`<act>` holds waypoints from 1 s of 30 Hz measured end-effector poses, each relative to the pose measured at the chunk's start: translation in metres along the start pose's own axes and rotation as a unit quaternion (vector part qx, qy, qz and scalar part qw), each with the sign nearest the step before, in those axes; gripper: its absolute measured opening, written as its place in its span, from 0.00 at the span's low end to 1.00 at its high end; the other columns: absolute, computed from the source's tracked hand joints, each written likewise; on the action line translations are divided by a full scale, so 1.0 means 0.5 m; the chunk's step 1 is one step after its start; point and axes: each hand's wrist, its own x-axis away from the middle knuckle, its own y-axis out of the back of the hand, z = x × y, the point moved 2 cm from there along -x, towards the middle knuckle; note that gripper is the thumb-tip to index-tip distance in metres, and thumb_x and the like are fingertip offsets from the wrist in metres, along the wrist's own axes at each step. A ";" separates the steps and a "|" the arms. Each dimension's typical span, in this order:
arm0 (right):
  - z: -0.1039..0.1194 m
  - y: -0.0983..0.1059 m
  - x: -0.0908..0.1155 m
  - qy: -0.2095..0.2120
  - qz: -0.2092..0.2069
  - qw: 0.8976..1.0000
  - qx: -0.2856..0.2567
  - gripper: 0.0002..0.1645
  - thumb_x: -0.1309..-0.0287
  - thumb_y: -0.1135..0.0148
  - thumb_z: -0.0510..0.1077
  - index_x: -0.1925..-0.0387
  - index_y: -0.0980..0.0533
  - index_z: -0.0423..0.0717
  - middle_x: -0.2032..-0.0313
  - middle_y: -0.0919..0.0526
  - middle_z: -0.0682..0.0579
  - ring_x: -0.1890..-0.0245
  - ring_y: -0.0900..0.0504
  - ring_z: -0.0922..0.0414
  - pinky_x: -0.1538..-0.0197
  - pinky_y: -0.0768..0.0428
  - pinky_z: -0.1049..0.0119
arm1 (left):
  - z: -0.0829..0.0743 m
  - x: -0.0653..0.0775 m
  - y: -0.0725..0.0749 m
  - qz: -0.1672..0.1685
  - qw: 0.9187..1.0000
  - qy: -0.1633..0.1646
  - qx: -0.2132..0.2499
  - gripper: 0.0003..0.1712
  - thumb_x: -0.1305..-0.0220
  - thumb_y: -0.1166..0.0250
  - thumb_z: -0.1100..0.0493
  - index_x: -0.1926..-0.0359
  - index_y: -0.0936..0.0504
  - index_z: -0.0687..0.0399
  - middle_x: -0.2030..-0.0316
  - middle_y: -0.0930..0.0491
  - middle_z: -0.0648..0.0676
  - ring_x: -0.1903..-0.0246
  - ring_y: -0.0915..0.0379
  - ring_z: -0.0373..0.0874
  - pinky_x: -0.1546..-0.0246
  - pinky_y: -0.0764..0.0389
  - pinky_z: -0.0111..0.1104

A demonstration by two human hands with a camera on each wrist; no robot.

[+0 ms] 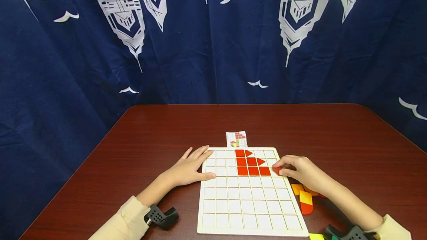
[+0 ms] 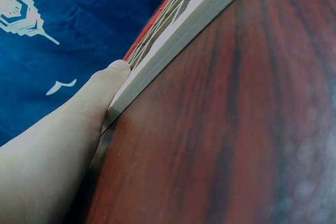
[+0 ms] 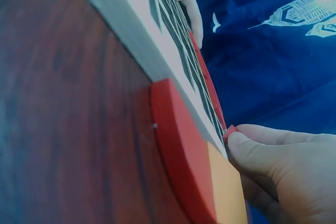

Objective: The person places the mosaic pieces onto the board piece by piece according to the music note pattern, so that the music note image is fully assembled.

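Note:
A white grid board (image 1: 242,206) lies on the table, with several red square tiles (image 1: 253,170) in its far rows. Red triangle tiles (image 1: 261,162) end the two farthest rows of red. My left hand (image 1: 191,169) rests on the board's far left edge, fingers spread and thumb on the rim. At the right edge, level with the third row, my right hand (image 1: 301,169) pinches a small red tile (image 1: 276,170) between thumb and fingers. The right wrist view shows that red tile (image 3: 229,132) at the fingertips, partly covered by them.
A small printed card (image 1: 232,135) with a coloured pattern lies behind the board. Loose orange tiles (image 1: 305,197) and a rounded red tile (image 1: 306,208) lie along its right side, partly under the right forearm. A yellow tile (image 1: 316,236) is near the front right corner.

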 end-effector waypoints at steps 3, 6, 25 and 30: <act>-0.001 -0.001 0.000 0.000 -0.006 1.000 0.002 0.09 0.49 0.38 0.42 0.63 0.21 0.52 0.66 0.19 0.60 0.70 0.27 0.72 0.65 0.24 0.75 | 0.001 -0.001 0.000 0.001 1.000 0.000 -0.001 0.49 0.47 0.53 0.24 0.30 0.51 0.40 0.29 0.56 0.47 0.30 0.61 0.40 0.31 0.65 0.47; -0.003 -0.004 0.001 -0.009 -0.012 1.000 -0.005 0.08 0.49 0.37 0.44 0.64 0.21 0.53 0.68 0.20 0.61 0.71 0.28 0.72 0.67 0.26 0.75 | 0.001 -0.001 -0.001 0.001 1.000 0.000 -0.002 0.49 0.47 0.53 0.24 0.30 0.51 0.40 0.29 0.56 0.47 0.30 0.61 0.40 0.31 0.65 0.47; -0.012 -0.023 -0.002 -0.023 -0.038 0.997 -0.068 0.04 0.51 0.35 0.45 0.72 0.23 0.51 0.74 0.25 0.59 0.77 0.33 0.69 0.76 0.33 0.75 | -0.002 0.001 0.003 -0.005 1.000 0.000 0.001 0.49 0.47 0.52 0.25 0.30 0.50 0.42 0.29 0.55 0.48 0.30 0.60 0.41 0.31 0.66 0.47; -0.013 -0.026 0.000 -0.012 -0.039 0.997 -0.072 0.03 0.50 0.35 0.43 0.73 0.23 0.53 0.73 0.25 0.61 0.76 0.32 0.69 0.75 0.32 0.76 | -0.001 0.001 0.002 -0.006 1.000 -0.001 0.001 0.48 0.46 0.53 0.25 0.30 0.50 0.41 0.29 0.55 0.48 0.30 0.60 0.41 0.31 0.65 0.47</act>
